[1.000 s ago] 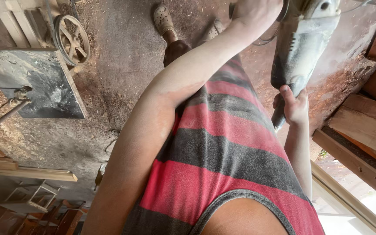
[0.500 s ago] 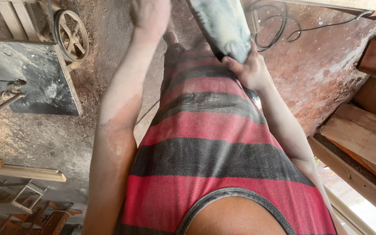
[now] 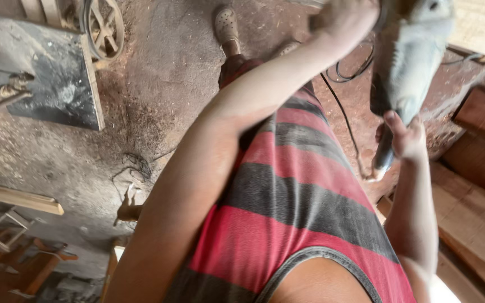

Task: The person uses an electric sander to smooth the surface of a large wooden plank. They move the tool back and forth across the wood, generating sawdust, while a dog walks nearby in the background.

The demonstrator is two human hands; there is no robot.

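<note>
The floor [image 3: 158, 84] is bare earth or concrete, grey-brown and strewn with sawdust, reddish toward the upper right of the frame. In the upper left a dark, dusty metal plate [image 3: 51, 84] lies flat, with a spoked wheel [image 3: 103, 28] just above its right corner and a thin metal rod [image 3: 1, 98] jutting in from the left edge. Pale wooden strips [image 3: 18, 197] and scrap pieces sit in the lower left. Stacked wooden planks [image 3: 472, 213] fill the right edge. A black cable [image 3: 346, 120] loops across the floor in the upper centre-right. 1 foot in a light perforated shoe [image 3: 225, 25] shows at the top centre. The middle of the frame is taken up by a sleeveless shirt with red and grey stripes [image 3: 287, 224].

The left hand [image 3: 343, 19], at the top right of centre, is blurred; it is raised against the upper part of a pale grey power tool [image 3: 413, 62], and I cannot tell how its fingers sit. The right hand [image 3: 405, 137], in the right middle, is closed around the tool's lower dark handle end, fingers curled on it. The tool hangs upright in the upper right of the frame, above the floor, between the 2 hands.
</note>
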